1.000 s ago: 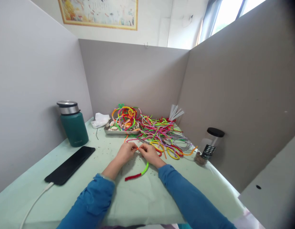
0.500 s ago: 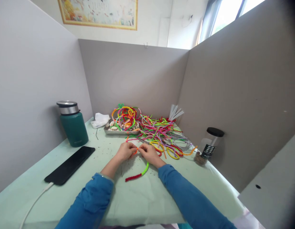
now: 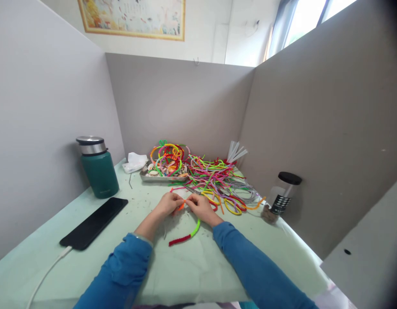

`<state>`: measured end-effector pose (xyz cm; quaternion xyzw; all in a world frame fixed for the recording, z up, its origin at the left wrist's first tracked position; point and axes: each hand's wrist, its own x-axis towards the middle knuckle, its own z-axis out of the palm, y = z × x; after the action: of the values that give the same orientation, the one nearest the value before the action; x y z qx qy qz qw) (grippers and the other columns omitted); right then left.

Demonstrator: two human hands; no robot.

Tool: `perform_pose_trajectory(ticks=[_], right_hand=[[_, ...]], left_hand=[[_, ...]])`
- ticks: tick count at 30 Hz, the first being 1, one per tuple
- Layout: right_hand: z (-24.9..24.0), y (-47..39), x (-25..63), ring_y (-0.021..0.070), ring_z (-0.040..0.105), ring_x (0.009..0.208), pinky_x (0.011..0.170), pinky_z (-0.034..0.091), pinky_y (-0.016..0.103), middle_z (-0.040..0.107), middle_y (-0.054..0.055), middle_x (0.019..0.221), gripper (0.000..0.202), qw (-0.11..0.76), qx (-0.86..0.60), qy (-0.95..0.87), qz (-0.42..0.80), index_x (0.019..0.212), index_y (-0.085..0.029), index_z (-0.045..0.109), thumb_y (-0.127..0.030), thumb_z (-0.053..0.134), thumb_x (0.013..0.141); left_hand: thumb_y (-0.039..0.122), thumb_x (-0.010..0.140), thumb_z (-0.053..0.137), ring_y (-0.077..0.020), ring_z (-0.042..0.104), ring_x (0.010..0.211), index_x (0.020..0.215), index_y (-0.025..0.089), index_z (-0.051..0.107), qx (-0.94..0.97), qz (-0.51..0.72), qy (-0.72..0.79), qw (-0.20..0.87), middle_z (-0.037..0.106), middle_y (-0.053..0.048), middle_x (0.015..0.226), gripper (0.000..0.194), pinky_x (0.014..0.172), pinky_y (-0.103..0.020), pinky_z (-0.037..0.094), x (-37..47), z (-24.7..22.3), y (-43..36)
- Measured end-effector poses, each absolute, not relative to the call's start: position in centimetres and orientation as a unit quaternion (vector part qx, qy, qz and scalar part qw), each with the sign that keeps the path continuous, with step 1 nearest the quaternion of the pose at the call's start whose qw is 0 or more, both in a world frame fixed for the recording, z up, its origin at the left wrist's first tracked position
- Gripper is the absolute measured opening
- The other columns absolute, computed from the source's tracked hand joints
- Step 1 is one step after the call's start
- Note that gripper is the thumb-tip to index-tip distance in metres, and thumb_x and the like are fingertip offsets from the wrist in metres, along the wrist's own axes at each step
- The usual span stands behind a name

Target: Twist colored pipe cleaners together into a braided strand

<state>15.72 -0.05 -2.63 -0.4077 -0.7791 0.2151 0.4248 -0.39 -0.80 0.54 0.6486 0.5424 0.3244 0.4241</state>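
Note:
My left hand point(image 3: 169, 203) and my right hand point(image 3: 200, 206) meet over the middle of the table, fingertips pinched together. Between them is an orange pipe cleaner point(image 3: 181, 206), mostly covered by the fingers. From under my right hand a green and dark red pipe cleaner point(image 3: 194, 232) curves down onto the cloth; whether it joins the orange one is hidden. Just beyond the hands lie scissors point(image 3: 192, 189), partly covered, beside a large tangled heap of coloured pipe cleaners point(image 3: 214, 174).
A metal tray point(image 3: 164, 179) holds shells and looped pipe cleaners. Left are a green bottle point(image 3: 100, 174), a black phone point(image 3: 94, 223) with a white cable, and tissues point(image 3: 135, 162). A black-lidded jar point(image 3: 281, 198) stands right. Grey partitions point(image 3: 182, 94) enclose the table.
Both hands stay almost in place, with slight finger movement. The orange pipe cleaner between them has shifted a little, and its end above the left hand has dropped.

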Motion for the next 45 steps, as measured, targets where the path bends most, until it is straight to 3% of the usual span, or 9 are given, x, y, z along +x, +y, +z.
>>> perform_pose_trajectory(ticks=[9,18,25,28,32,36,41,45], right_hand=[[-2.5,-0.2,15.6,0.0105,0.048,0.057,0.053,0.033,0.021,0.058,-0.001,0.064,0.021,0.428,-0.406,-0.777,0.217,0.074,-0.016,0.060,-0.032,0.048,0.080],[-2.4,-0.2,15.7,0.0106,0.046,0.056,0.052,0.033,0.020,0.057,-0.001,0.062,0.023,0.430,-0.394,-0.781,0.222,0.077,-0.016,0.061,-0.033,0.046,0.082],[-2.2,-0.4,15.7,0.0111,0.048,0.059,0.054,0.034,0.020,0.058,0.000,0.067,0.022,0.435,-0.388,-0.779,0.233,0.078,-0.017,0.060,-0.033,0.047,0.082],[-2.1,-0.5,15.7,0.0109,0.047,0.058,0.053,0.033,0.020,0.057,-0.001,0.065,0.022,0.439,-0.387,-0.777,0.233,0.077,-0.017,0.060,-0.034,0.047,0.082],[-2.1,-0.4,15.7,0.0108,0.046,0.056,0.052,0.032,0.020,0.056,-0.001,0.063,0.023,0.437,-0.383,-0.778,0.239,0.081,-0.018,0.061,-0.036,0.046,0.082],[-2.1,-0.3,15.7,0.0110,0.046,0.056,0.052,0.031,0.020,0.056,-0.001,0.063,0.022,0.432,-0.391,-0.780,0.227,0.081,-0.018,0.061,-0.035,0.047,0.082],[-2.1,-0.3,15.7,0.0106,0.046,0.056,0.052,0.031,0.020,0.056,-0.001,0.063,0.022,0.433,-0.388,-0.784,0.219,0.081,-0.018,0.062,-0.035,0.047,0.082],[-2.2,-0.3,15.6,0.0102,0.045,0.055,0.051,0.030,0.020,0.055,-0.001,0.062,0.022,0.431,-0.389,-0.785,0.218,0.080,-0.017,0.062,-0.033,0.048,0.082]], left_hand=[[0.044,0.071,0.053,-0.0061,0.033,0.028,0.058,0.013,0.052,0.646,0.312,0.538,0.444,0.042,0.003,0.032,0.034,0.035,-0.020,0.022,-0.8,-0.4,-0.3],[0.043,0.071,0.055,-0.0043,0.024,0.029,0.057,0.013,0.052,0.577,0.323,0.473,0.582,0.030,0.007,0.032,0.033,0.035,-0.021,0.024,-0.5,0.8,-1.4],[0.036,0.070,0.053,-0.0024,0.024,0.031,0.064,0.013,0.051,0.554,0.342,0.454,0.607,0.044,0.005,0.045,0.024,0.035,-0.020,0.027,-0.7,0.4,-1.3],[0.038,0.070,0.053,-0.0028,0.022,0.030,0.062,0.014,0.050,0.556,0.331,0.458,0.610,0.042,0.005,0.041,0.026,0.034,-0.020,0.026,-0.7,0.5,-1.3],[0.046,0.071,0.052,-0.0033,0.022,0.028,0.061,0.013,0.051,0.584,0.311,0.483,0.574,0.039,0.006,0.037,0.035,0.033,-0.021,0.024,-0.5,0.4,-1.0],[0.052,0.069,0.054,-0.0050,0.028,0.028,0.064,0.014,0.051,0.625,0.319,0.533,0.474,0.038,0.006,0.038,0.038,0.032,-0.020,0.021,-0.5,-0.4,-0.2],[0.049,0.067,0.057,-0.0045,0.034,0.032,0.070,0.014,0.053,0.654,0.348,0.549,0.387,0.045,0.005,0.045,0.036,0.033,-0.018,0.022,-0.7,-0.8,0.3],[0.046,0.067,0.056,-0.0051,0.035,0.033,0.066,0.013,0.052,0.657,0.339,0.546,0.394,0.044,0.005,0.044,0.034,0.034,-0.019,0.023,-0.7,-0.2,-0.1]])
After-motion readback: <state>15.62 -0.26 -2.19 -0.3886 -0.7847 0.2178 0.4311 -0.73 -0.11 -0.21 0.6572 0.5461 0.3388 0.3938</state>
